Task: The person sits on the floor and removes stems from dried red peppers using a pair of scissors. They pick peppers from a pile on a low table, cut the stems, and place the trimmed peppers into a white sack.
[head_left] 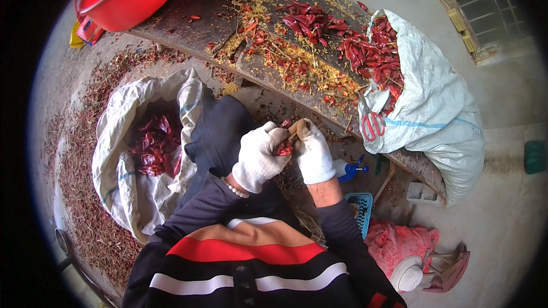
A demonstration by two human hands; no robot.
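White work gloves with brown-stained fingertips cover both my hands, which meet in front of my body. My left hand (pixel 260 157) is closed around a dried red chili pepper (pixel 283 148), part of which shows between the hands. Against it, my right hand (pixel 315 154) pinches with thumb and fingers at the chili's upper end; the fingers hide the exact grip. To the left, an open white woven sack (pixel 108 148) holds dried red chilies (pixel 155 145). Ahead on the dark board table (pixel 200 0) lie more chilies (pixel 308 21) among yellow seeds and broken bits.
A second white sack (pixel 439 97) lies tipped at the table's right end, spilling chilies, with red-handled scissors (pixel 373 126) on it. A red basin (pixel 128 0) stands far left. Stems litter the floor at left. A blue basket (pixel 361 211) and a blue-topped bottle (pixel 348 169) are at right.
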